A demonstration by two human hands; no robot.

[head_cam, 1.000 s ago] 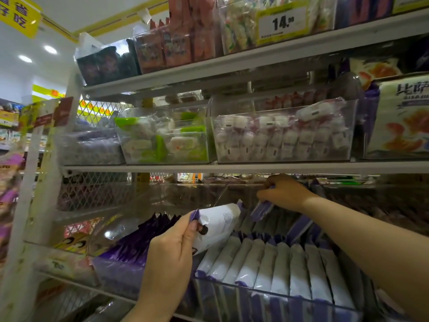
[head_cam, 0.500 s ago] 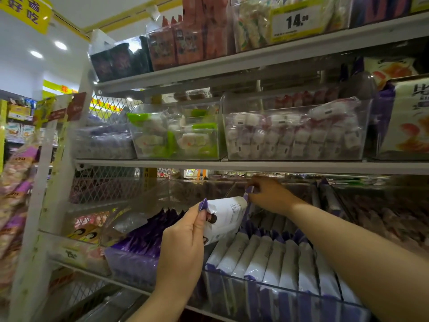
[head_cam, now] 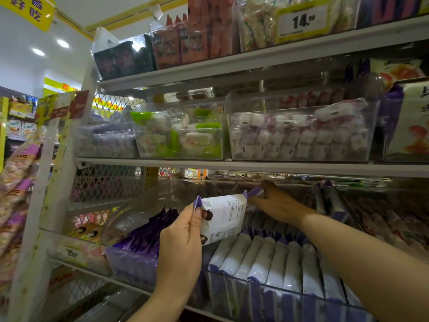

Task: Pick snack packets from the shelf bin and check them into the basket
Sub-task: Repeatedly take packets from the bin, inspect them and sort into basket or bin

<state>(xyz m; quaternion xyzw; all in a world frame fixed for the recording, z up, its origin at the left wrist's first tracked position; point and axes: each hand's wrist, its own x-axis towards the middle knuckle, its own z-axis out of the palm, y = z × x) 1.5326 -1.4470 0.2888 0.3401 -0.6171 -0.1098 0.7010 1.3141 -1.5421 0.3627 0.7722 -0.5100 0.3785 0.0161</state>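
Shop shelves (head_cam: 255, 167) carry clear tubs of snacks. Low down, a clear bin (head_cam: 290, 292) holds upright purple-and-white packets (head_cam: 262, 259). The left hand (head_cam: 181, 247) pinches 1 white packet (head_cam: 222, 217) by its purple end above the bin. The right hand (head_cam: 276, 203), deeper in, grips a second packet (head_cam: 255, 191).

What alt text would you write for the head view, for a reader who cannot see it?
A person's left hand holds a white-and-purple snack packet by its purple end at a shop shelf, while the right hand reaches into the clear bin and pinches a second packet. Matching packets stand in a row in the bin.
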